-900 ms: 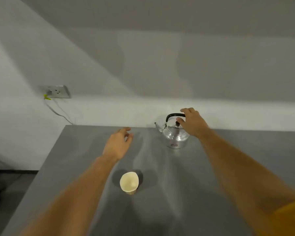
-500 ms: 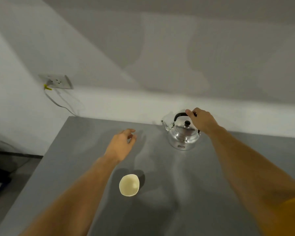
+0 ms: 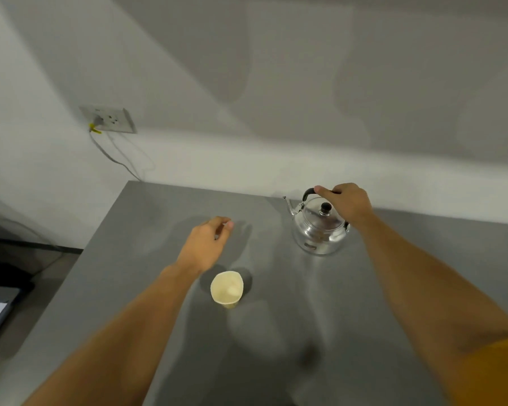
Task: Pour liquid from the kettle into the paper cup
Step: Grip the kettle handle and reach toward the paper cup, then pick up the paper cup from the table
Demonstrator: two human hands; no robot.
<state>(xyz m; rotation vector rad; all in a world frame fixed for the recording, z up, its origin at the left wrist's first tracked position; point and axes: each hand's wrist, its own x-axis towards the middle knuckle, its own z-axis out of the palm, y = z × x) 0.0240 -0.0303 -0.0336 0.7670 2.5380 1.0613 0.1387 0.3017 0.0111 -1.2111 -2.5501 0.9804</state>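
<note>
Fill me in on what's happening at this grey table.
A person is about to pour. Their right hand is closed on the black handle of the shiny metal kettle, which sits on the grey table near the wall, lid on, spout pointing left. Their left hand hovers loosely, holding nothing, just beyond the pale paper cup, which stands upright and apart from the kettle.

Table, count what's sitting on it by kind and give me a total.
Kettle: 1
Paper cup: 1
Total: 2

The right hand grips the kettle's handle; the left hand hovers open above the table, holding nothing.
</note>
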